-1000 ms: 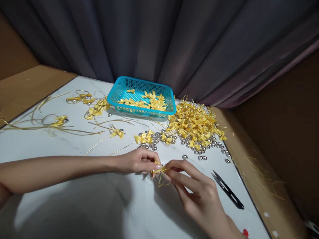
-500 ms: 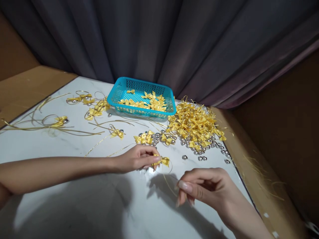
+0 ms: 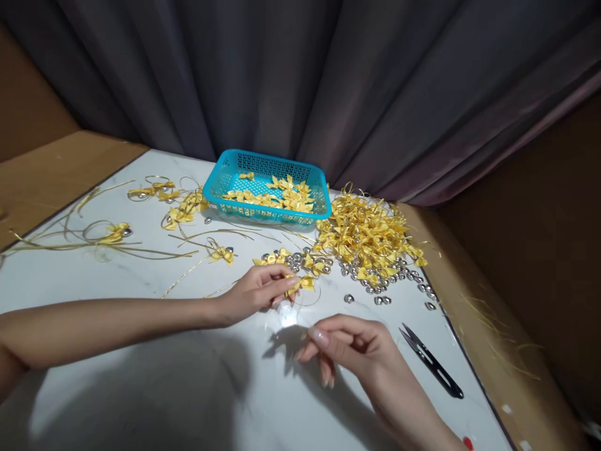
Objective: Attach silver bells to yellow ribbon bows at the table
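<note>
A yellow ribbon bow (image 3: 306, 283) is pinched between the thumb and fingers of my left hand (image 3: 265, 288), just above the table. A thin gold cord (image 3: 320, 293) curves out from that bow. Lower and to the right, my right hand (image 3: 350, 347) is closed in a pinch of thumb and forefinger, its other fingers curled below. The cord seems to run to this pinch, though its end is too fine to follow. Beyond my left hand lie several bows and small silver beads (image 3: 295, 260). Black thread snips (image 3: 432, 362) lie to the right of my right hand.
A blue plastic basket (image 3: 268, 212) with yellow bows inside stands at the back. Right of it is a heap of corded bows (image 3: 366, 228), with silver beads along its front. Loose gold cords (image 3: 154, 248) and more bows spread over the left side. A dark curtain (image 3: 263, 75) hangs behind.
My right hand has moved left and slightly up, nearer the bow, uncovering the thread snips. My left hand and its bow have shifted slightly up and left.
</note>
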The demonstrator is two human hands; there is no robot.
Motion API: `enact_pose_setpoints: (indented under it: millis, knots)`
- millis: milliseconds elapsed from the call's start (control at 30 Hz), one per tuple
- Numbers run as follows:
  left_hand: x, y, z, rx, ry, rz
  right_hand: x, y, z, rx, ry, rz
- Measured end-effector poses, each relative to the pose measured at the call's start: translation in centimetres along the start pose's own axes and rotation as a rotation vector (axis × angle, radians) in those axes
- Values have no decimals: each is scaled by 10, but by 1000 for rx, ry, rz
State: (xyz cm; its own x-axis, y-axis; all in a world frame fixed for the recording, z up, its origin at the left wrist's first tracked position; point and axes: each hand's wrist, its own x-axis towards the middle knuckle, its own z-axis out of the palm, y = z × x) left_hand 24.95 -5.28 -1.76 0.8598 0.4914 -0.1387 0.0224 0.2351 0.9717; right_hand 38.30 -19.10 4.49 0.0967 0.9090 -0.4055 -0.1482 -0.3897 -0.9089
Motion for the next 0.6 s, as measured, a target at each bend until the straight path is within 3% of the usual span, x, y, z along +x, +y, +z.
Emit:
enact_pose_setpoints:
  millis: [167,600]
  knots:
    - [-1,-2,0,-50,-73,-51,1,-6,-9,-218,210,-55]
    - [-3,0,2,-125,-111,-44,3,-2,-11,-281,202,-69]
